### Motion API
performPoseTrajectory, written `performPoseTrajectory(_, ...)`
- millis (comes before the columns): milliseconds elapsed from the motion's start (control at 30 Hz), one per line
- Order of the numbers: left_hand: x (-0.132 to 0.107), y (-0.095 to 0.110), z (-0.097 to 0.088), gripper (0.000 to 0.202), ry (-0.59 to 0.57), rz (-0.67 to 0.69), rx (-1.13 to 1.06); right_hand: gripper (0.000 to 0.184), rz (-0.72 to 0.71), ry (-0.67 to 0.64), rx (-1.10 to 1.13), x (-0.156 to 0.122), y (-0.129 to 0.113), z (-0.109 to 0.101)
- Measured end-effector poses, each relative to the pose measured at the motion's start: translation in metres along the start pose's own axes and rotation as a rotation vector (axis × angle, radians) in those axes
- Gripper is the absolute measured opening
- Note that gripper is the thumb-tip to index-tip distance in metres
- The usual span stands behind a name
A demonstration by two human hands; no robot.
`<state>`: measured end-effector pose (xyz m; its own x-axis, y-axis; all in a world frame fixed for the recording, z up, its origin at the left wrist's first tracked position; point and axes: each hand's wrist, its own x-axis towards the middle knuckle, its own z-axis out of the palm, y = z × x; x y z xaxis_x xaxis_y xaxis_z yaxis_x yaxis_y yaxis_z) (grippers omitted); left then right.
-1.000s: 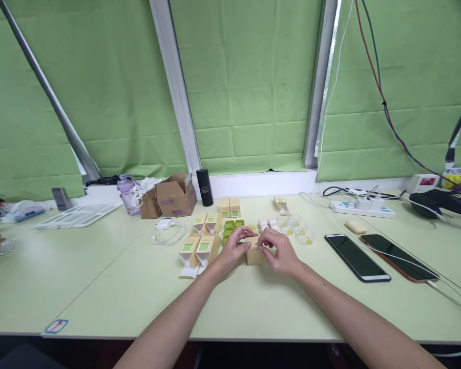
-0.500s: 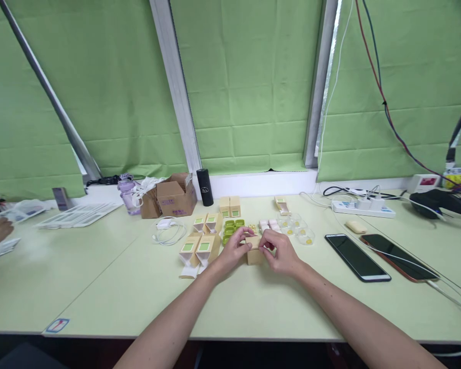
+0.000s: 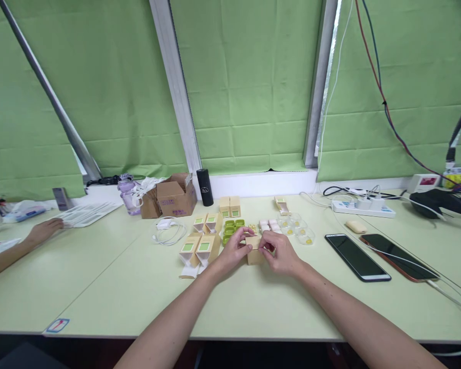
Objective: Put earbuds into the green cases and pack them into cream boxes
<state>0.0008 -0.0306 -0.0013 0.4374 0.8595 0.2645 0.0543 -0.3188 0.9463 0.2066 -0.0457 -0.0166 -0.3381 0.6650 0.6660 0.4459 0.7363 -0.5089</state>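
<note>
A small tan cardboard box (image 3: 255,256) stands on the table between both hands. My left hand (image 3: 235,250) grips its left side, fingers curled over the top. The fingertips of my right hand (image 3: 279,252) are pinched at its upper right edge; what lies inside that pinch is hidden. To the left stand several tan boxes with green labels (image 3: 204,247), the nearer ones with open flaps. Just beyond my hands are a green tray with square cups (image 3: 229,230), small yellow pieces (image 3: 252,228), pale pink blocks (image 3: 269,225) and clear round cups holding yellow bits (image 3: 305,236).
At the back are a brown carton (image 3: 176,197), a black cylinder (image 3: 205,187), more tan boxes (image 3: 229,207) and a power strip (image 3: 363,207). Two phones (image 3: 357,258) lie to the right among cables. On the far left, another person's hand (image 3: 46,230) touches a white tray (image 3: 86,214).
The other person's hand at the far left has reached rightward to the white tray. My own hands and the box between them look almost unchanged.
</note>
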Motion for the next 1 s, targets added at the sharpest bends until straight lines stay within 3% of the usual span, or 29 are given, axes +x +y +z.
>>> performPoseTrajectory(333,-0.001,0.002,0.0,0.036,0.007,0.026,-0.009,0.018,-0.002,-0.047,-0.077,0.002,-0.001,-0.006)
performPoseTrajectory(767,0.0,-0.005,-0.004,0.044,0.025,0.059,0.155,0.027,0.163,-0.019,-0.244,0.004,0.007,-0.005)
performPoseTrajectory(1000,0.004,-0.007,-0.005,0.034,0.122,0.054,0.019,0.029,0.065,-0.046,-0.138,0.002,-0.006,-0.008)
